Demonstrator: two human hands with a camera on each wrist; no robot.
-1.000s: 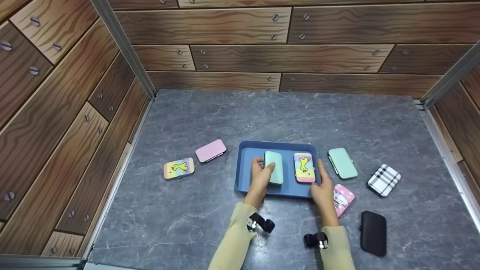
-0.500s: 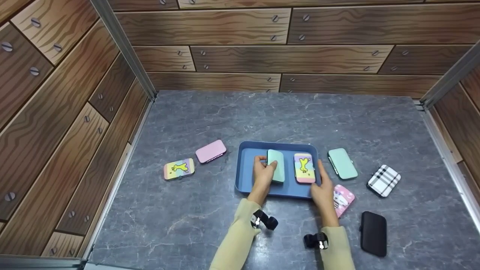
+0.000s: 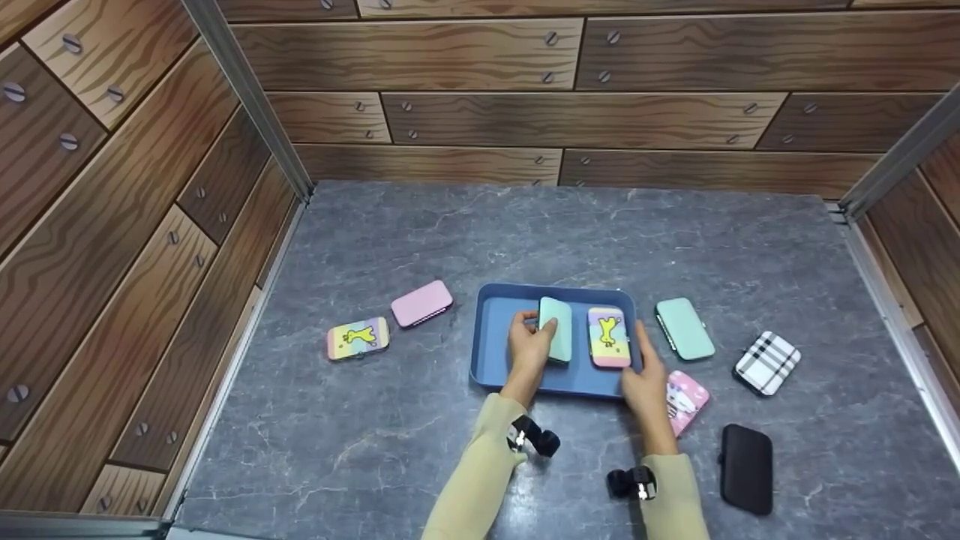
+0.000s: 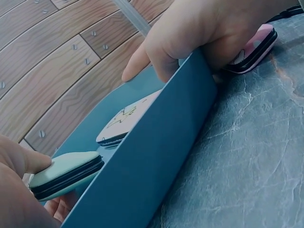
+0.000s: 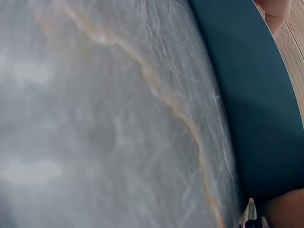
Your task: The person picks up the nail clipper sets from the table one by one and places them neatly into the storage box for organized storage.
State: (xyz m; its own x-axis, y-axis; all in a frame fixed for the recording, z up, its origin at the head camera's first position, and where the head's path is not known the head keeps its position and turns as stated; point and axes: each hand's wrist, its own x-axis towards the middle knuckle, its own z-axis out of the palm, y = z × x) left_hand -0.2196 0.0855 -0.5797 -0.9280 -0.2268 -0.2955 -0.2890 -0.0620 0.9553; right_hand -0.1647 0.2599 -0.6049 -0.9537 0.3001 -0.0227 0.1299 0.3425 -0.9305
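Pale yellow sleeves [image 3: 480, 466]; black wrist cameras [image 3: 547, 442] with silvery fittings [image 3: 646, 492].

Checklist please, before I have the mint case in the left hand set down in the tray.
1. Grip: ok, the left hand pinches the mint case.
2. Case level: not ok, it is tilted, with fingers beneath it.
3. Tray steadied: ok, the right hand holds the blue tray at its right end.
4. Neighbor clear: ok, the giraffe case in the tray lies apart from it.
5. Pink patterned case clear of the right wrist: cannot tell, partly hidden.
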